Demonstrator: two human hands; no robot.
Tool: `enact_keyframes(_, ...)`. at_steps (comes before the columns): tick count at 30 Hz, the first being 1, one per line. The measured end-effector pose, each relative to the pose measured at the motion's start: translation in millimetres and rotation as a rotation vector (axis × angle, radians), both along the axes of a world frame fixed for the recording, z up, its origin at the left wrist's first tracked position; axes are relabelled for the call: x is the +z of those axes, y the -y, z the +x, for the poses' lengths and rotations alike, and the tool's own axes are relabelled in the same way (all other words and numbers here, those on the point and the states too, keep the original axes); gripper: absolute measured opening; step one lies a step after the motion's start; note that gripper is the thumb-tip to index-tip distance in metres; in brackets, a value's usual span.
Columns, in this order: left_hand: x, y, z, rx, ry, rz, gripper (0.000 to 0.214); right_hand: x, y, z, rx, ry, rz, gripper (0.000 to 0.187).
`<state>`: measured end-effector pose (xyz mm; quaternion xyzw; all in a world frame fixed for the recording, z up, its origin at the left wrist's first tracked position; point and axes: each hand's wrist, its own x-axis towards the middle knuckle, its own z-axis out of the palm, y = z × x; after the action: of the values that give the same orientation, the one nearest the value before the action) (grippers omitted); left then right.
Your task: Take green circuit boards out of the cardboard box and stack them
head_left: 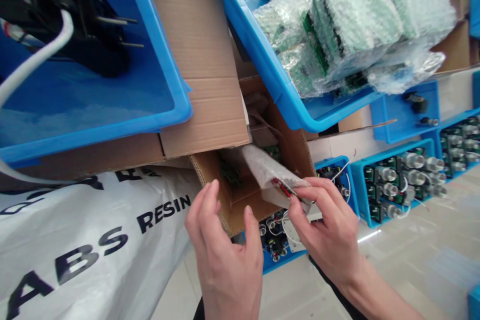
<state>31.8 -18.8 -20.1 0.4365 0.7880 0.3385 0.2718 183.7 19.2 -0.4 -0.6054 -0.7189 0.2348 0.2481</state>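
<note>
Right hand: right hand (pixel 333 225) grasping; thumb and fingertips pinch the near right end of a white translucent sleeve (pixel 264 165).
Left hand: left hand (pixel 228 255) released, fingers spread and thumb apart, nothing grasped; at the near left side of the box. Contact with the rim: cannot tell.
Sleeve: slanting over and into the cardboard box (pixel 296 150), near end at the box's near right edge, far end under the cardboard flap (pixel 202 75). A red-edged part (pixel 284 188) shows at the pinched end; too little visible to name it.
Box interior: a green circuit board (pixel 230 173) at left, partly shadowed.
Handling: judged best to pinch lightly and bring the free palm under the sleeve, so the part cannot slide out. Keep pressure off the red edge; clear the flap's edge, where the film could snag.
Left bin: blue bin (pixel 86 105) holding a black device (pixel 82 30) with metal pins and a white cable (pixel 35 62).
Right bin: larger blue bin (pixel 262 50) heaped with bubble-wrapped circuit boards (pixel 360 15).
Sack: silvery-white sack (pixel 123 270), printed "ABS RESIN", near left.
Trays: blue tray (pixel 362 192) of boards with shiny cylinders, right of the hands.
</note>
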Motion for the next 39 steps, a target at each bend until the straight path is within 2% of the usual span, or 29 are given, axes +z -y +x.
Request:
enact_keyframes(2,6.5,-2,2,-0.143,-0.014,0.055,0.059,3.1,2,-2,0.086,0.013,-0.003,0.027)
enact_keyframes(5,9.0,-1,3,-0.264,-0.033,0.099,0.047,4.4,4,-2,0.222,0.032,-0.041,0.03)
enact_keyframes(9,4.2,3,-1,-0.275,-0.145,0.084,0.035,4.1,3,-1,0.362,0.063,-0.109,0.028)
enact_keyframes(13,2.2,8,-7,-0.287,-0.263,0.138,0.04,3.4,0,0,0.327,0.045,-0.148,0.028)
enact_keyframes(16,-0.1,12,-10,-0.359,-0.241,0.147,0.042,2.5,-1,0,0.315,0.03,-0.17,0.023)
enact_keyframes(19,-3.8,13,-12,-0.376,-0.228,0.121,0.042,1.6,0,-1,0.339,0.043,-0.193,0.021)
enact_keyframes(25,-5.3,8,-20,-0.413,-0.247,0.119,0.029,-0.2,-7,2,0.414,0.044,-0.227,0.029)
enact_keyframes(28,-3.4,7,-21,-0.365,-0.259,0.092,0.025,0.3,-17,3,0.463,0.152,-0.275,0.041)
enact_keyframes(33,-1.9,10,-21,-0.203,-0.256,0.02,0.014,11.5,-31,-5,0.541,0.332,-0.366,0.026)
enact_keyframes(35,-1.9,11,-22,-0.123,-0.175,-0.004,0.017,17.3,-32,-9,0.506,0.365,-0.321,0.024)
enact_keyframes(39,-1.3,9,-26,0.079,0.061,-0.061,0.026,19.7,-32,-11,0.442,0.496,-0.243,0.038)
